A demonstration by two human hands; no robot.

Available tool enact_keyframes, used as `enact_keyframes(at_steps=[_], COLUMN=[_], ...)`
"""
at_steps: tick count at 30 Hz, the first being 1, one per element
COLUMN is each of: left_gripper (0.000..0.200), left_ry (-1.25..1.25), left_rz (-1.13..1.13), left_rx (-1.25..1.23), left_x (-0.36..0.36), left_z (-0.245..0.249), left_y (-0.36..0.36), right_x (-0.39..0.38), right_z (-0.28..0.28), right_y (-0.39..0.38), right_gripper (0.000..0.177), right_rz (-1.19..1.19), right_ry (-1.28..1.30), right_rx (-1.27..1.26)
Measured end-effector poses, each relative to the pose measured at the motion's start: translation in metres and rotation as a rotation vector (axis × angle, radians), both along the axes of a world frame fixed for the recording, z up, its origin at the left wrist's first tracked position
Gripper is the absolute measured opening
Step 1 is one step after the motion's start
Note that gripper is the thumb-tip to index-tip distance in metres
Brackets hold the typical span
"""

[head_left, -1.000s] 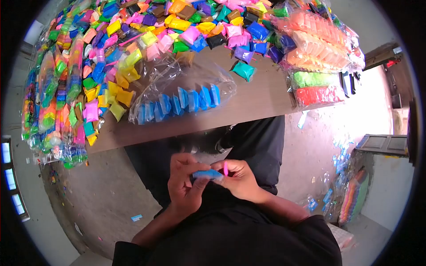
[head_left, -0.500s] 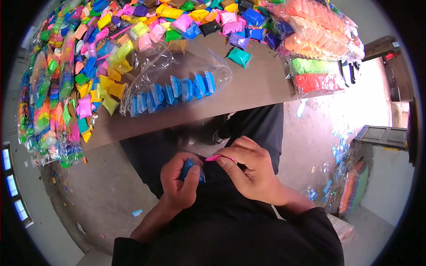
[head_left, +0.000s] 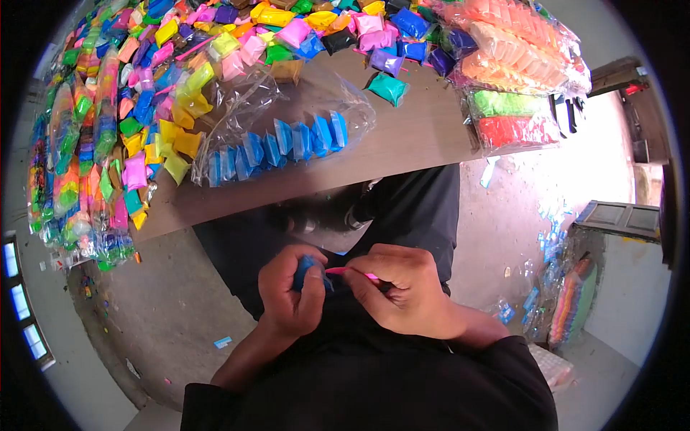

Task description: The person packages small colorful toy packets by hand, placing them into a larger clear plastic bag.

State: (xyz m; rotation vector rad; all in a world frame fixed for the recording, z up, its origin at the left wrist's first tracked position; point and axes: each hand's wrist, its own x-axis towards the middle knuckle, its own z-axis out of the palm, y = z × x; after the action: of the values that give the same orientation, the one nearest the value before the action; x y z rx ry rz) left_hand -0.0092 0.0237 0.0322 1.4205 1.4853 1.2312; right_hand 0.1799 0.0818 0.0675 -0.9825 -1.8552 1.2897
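My left hand (head_left: pixel 293 291) is closed round a small blue packet (head_left: pixel 306 271), its thumb pressed along the near side. A thin pink stick (head_left: pixel 335 271) is pinched between thumb and forefinger of my right hand (head_left: pixel 399 291). The stick's left tip points at the blue packet and comes right up to its edge. Both hands are over my lap, below the table edge. On the table ahead, a clear plastic bag (head_left: pixel 359 104) lies spread out with a row of blue packets (head_left: pixel 279 144) in it.
Many coloured packets (head_left: pixel 295 32) are heaped along the far and left parts of the table (head_left: pixel 417 133). Bagged orange packs (head_left: pixel 510 61) and red and green packs (head_left: pixel 514 129) sit at the right end. Blue scraps (head_left: pixel 552 237) litter the floor at right, near a striped bundle (head_left: pixel 573 302).
My right hand has moved slightly left and down, bringing the pink stick's tip closer to the blue packet. My left hand has barely moved and keeps its hold.
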Motion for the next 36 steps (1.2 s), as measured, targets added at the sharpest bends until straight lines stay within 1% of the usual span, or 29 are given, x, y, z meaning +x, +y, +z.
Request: enact_keyframes(at_steps=[2,4,5,10,16,17,18,19,21,22,24,26,27,28,29,31,33,36], left_gripper=[0.015,0.023,0.023,0.024,0.025,0.025,0.024,0.024,0.024,0.024,0.025,0.025,0.019,0.014,0.014,0.023,0.023,0.023], left_ry=[0.038,0.063,0.063,-0.091,-0.077,-0.078,-0.039,0.001,0.006,0.013,-0.001,-0.013,-0.065,-0.116,-0.116,-0.021,-0.021,-0.024], left_rz=[-0.001,0.009,0.009,0.017,0.046,0.045,0.046,0.045,0.039,0.036,0.044,0.056,0.032,0.008,0.009,-0.024,-0.019,-0.008], left_rx=[0.002,0.007,0.007,-0.104,-0.079,-0.078,-0.074,-0.068,-0.05,-0.032,0.002,0.031,0.042,0.054,0.056,0.031,0.028,0.013], left_x=[0.002,0.005,0.005,0.006,0.006,0.006,0.007,0.008,0.009,0.01,0.01,0.009,0.008,0.008,0.008,0.009,0.008,0.009], left_z=[0.0,0.0,0.001,0.002,0.001,0.001,0.001,0.002,0.003,0.003,0.0,-0.004,-0.006,-0.007,-0.006,-0.003,-0.003,-0.003], left_y=[0.001,0.001,0.001,0.002,0.004,0.004,0.003,0.003,0.003,0.003,0.004,0.002,0.0,0.0,0.001,0.003,0.004,0.004], right_x=[-0.001,-0.001,-0.001,-0.002,0.0,-0.003,-0.004,-0.006,-0.008,-0.007,-0.007,-0.009,-0.009,-0.01,-0.01,-0.01,-0.008,-0.004], right_z=[-0.002,-0.004,-0.004,-0.004,-0.005,-0.003,-0.002,-0.005,-0.02,-0.026,-0.034,-0.034,-0.034,-0.033,-0.031,-0.03,-0.033,-0.026], right_y=[-0.001,-0.002,-0.002,-0.001,-0.003,-0.002,-0.001,-0.001,-0.001,-0.002,-0.002,-0.002,-0.002,-0.002,-0.002,-0.003,-0.003,-0.003], right_gripper=[0.005,0.005,0.005,0.005,0.006,0.007,0.008,0.008,0.01,0.01,0.01,0.009,0.009,0.009,0.009,0.009,0.013,0.016], right_rz=[-0.007,-0.013,-0.018,-0.034,-0.038,-0.063,-0.089,-0.092,0.001,0.0,0.049,0.055,0.06,0.061,0.068,0.076,0.092,0.143], right_ry=[-0.021,-0.042,-0.051,-0.047,-0.014,0.014,0.041,0.041,0.098,0.098,0.211,0.261,0.31,0.309,0.298,0.286,0.306,0.267], right_rx=[-0.002,-0.004,-0.014,-0.045,-0.079,-0.129,-0.179,-0.177,-0.158,-0.157,-0.344,-0.358,-0.37,-0.369,-0.382,-0.392,-0.349,-0.378])
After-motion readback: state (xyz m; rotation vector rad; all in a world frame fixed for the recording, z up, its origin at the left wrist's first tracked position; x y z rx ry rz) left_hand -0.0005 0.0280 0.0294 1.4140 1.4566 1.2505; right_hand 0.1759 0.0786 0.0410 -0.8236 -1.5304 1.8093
